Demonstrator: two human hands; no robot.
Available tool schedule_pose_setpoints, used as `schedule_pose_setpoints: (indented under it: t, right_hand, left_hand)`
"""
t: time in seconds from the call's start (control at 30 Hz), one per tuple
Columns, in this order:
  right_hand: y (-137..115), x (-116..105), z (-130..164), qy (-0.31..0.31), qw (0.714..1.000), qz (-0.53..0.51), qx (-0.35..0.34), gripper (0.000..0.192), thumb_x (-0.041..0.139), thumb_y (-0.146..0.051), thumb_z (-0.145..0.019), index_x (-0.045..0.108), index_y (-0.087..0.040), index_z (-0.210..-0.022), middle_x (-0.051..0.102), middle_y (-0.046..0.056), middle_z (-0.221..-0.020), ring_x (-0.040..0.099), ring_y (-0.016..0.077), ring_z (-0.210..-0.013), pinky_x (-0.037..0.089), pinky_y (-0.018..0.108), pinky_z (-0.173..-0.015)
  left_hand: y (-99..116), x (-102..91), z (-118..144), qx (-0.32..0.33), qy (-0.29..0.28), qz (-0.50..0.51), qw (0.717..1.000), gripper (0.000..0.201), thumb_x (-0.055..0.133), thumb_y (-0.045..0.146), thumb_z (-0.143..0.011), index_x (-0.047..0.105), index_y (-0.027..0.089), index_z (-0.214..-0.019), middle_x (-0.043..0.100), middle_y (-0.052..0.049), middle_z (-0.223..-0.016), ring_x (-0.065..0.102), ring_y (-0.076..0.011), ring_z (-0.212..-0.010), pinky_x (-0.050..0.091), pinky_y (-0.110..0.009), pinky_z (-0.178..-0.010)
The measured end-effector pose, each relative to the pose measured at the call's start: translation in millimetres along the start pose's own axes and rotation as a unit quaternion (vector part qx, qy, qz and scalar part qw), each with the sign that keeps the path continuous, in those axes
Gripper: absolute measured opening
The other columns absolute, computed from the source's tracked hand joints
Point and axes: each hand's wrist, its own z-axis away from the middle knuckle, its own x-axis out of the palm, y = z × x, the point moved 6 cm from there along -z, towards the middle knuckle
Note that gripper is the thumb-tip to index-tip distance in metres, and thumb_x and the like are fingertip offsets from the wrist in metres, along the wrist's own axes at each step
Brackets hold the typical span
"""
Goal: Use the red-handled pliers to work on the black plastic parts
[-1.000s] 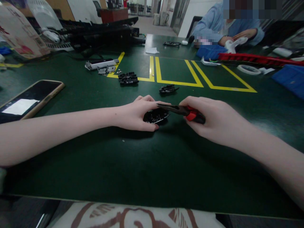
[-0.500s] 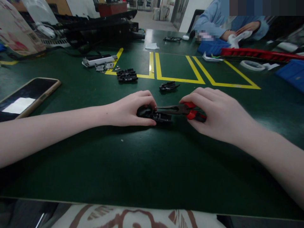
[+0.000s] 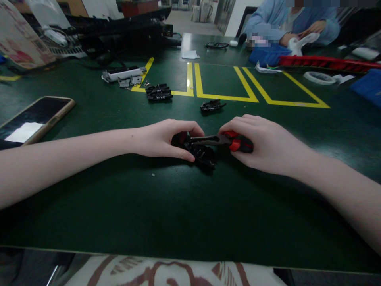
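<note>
Between thumb and fingers, my left hand (image 3: 172, 139) grips a black plastic part (image 3: 204, 154) just above the table. Its right end slants toward me, and its left end is partly covered by my hand. My right hand (image 3: 262, 145) is closed around red-and-black long-nose pliers (image 3: 236, 142). The pliers' jaws point left and reach over the part beside my left fingers; they look slightly apart, and I cannot tell whether they grip anything. Beyond my hands lies another black plastic part (image 3: 212, 105), and farther left a small group of similar black parts (image 3: 158, 92).
A phone (image 3: 37, 117) lies on the green table (image 3: 190, 214) at left. Metal pieces (image 3: 129, 82) and a silver-and-black bar (image 3: 123, 74) are near yellow tape lines (image 3: 226, 97). A co-worker in blue sleeves (image 3: 263, 24) sits behind a blue bin (image 3: 268, 55). A tape roll (image 3: 319, 78) lies right.
The black part has turned, its right end swinging toward me. The pliers and my right hand have shifted left, bringing the jaws farther over the part.
</note>
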Motion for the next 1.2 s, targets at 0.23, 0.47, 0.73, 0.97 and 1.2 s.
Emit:
schedule_pose_setpoints:
  t: [0.23,0.47,0.73,0.97,1.2]
  right_hand:
    - [-4.3,2.5,-3.0,-0.008,0.999,0.031,-0.018,0.029,0.054,-0.029,-0.08,0.063,-0.017,-0.104,0.068,0.012,-0.092,0.062,0.028,-0.081,0.046,0.041,-0.068]
    - [-8.6,3.9,-6.9,-0.01,1.0,0.005,0.008,0.021,0.055,-0.026,-0.079,0.061,-0.022,-0.1,0.068,0.009,-0.092,0.063,0.0266,-0.082,0.047,0.038,-0.068]
    - [-15.9,7.8,-9.7,-0.012,1.0,0.019,0.007,0.015,0.056,-0.021,-0.078,0.058,-0.023,-0.093,0.068,0.007,-0.088,0.063,0.0253,-0.078,0.044,0.035,-0.063]
    - [-19.1,12.1,-11.6,0.011,0.999,0.037,-0.009,0.018,0.054,-0.02,-0.079,0.057,-0.021,-0.096,0.067,0.009,-0.088,0.06,0.0253,-0.077,0.043,0.035,-0.062]
    - [-16.4,12.8,-9.4,0.034,0.999,0.003,0.011,0.016,0.054,-0.021,-0.079,0.056,-0.022,-0.095,0.067,0.007,-0.088,0.061,0.0239,-0.077,0.043,0.033,-0.063]
  left_hand:
    - [-1.6,-0.5,-0.7,0.0,-0.003,0.006,1.0,0.045,0.07,0.039,-0.087,0.059,0.02,-0.126,0.065,-0.006,-0.122,0.061,-0.0202,-0.105,0.046,-0.03,-0.086]
    - [-0.3,-0.9,-2.6,-0.011,-0.008,0.026,1.0,0.044,0.068,0.037,-0.087,0.058,0.021,-0.127,0.066,-0.005,-0.121,0.062,-0.0202,-0.106,0.047,-0.03,-0.088]
    - [2.8,1.8,-8.9,0.003,-0.014,-0.006,1.0,0.051,0.073,0.044,-0.082,0.06,0.021,-0.125,0.067,-0.005,-0.116,0.063,-0.0192,-0.097,0.046,-0.027,-0.08]
    - [5.8,5.5,-17.3,0.01,-0.016,-0.018,1.0,0.049,0.074,0.057,-0.078,0.069,0.018,-0.108,0.069,-0.001,-0.093,0.058,-0.0162,-0.079,0.038,-0.026,-0.067]
    - [5.4,4.2,-14.5,0.026,0.002,0.025,0.999,0.044,0.073,0.05,-0.082,0.069,0.016,-0.11,0.071,-0.003,-0.095,0.061,-0.0166,-0.08,0.042,-0.027,-0.07]
